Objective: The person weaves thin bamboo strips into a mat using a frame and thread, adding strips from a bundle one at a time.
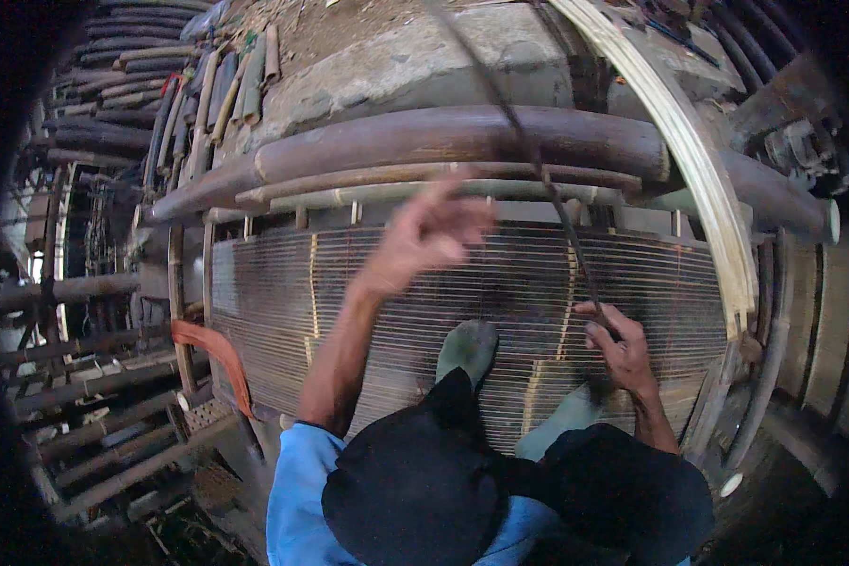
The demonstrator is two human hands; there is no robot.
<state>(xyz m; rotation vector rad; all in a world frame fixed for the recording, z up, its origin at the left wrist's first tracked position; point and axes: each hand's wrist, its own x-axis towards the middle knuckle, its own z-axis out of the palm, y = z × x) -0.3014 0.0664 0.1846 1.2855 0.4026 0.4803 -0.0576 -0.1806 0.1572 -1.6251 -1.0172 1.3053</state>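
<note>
My right hand (623, 349) is closed, its thumb and fingers pinching the lower end of a long, thin dark strip (561, 222). The strip slants up and to the left, past the top of the view. Over the far part of a slatted panel (415, 311), my left hand (434, 231) is raised. Motion blurs it, but its fingers look stretched apart and nothing shows in them. Many thin, evenly spaced slats make up the panel, with pale lashing (568, 302) running across them. Beneath the slats, or between them, my feet show in grey-green footwear.
Thick bamboo poles (443, 137) cross beyond the panel. A bundle of pale split strips (670, 113) arcs down the right side. An orange-brown strap (219, 354) hangs at the left of the frame. Stacked bamboo lengths (141, 57) lie at the far left, near a concrete ledge (424, 71).
</note>
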